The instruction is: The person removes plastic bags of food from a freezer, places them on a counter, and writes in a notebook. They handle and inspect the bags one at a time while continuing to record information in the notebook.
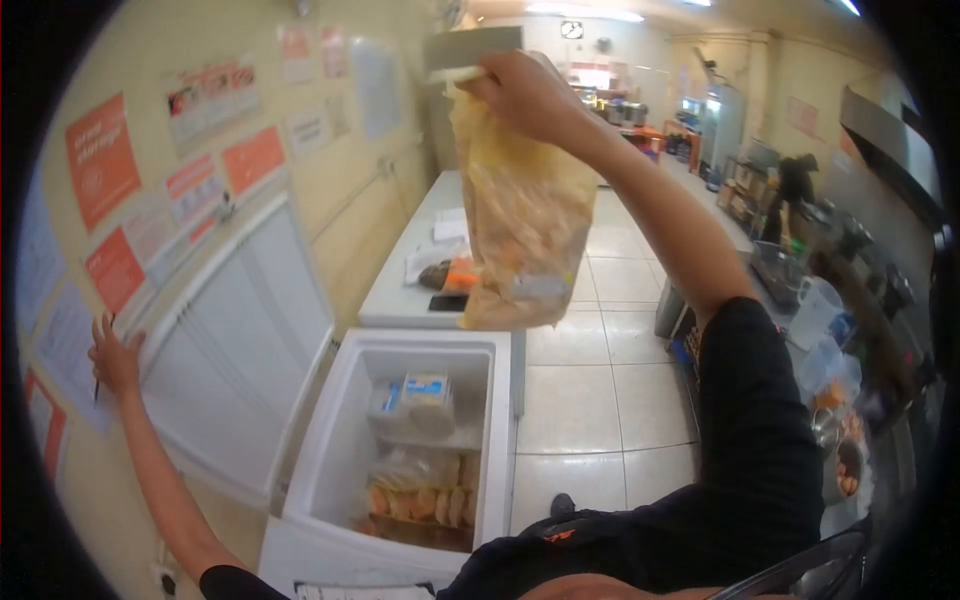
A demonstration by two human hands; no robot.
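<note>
High in front of me, my right hand [530,95] is closed around the gathered top of a yellowish clear plastic bag [525,210]. Pale, lumpy food fills the bag, and a whitish label shows low on it. Far to the left, my left hand [117,355] is by the papered wall, at the upper edge of the raised freezer lid [240,340]. A thin dark pen [97,390] sticks out from its fingers. Below the bag, the chest freezer [335,420] stands open. Inside are white packs with blue labels [427,390] and bagged tan food pieces [425,500].
Behind the freezer, a white surface [395,290] holds a dark-and-orange packet [455,272] and a black phone-like object [448,303]. Tiled floor [570,400] runs along the right. A cluttered counter with a clear plastic jug [815,310] stands farther right. Notices [103,160] cover the left wall.
</note>
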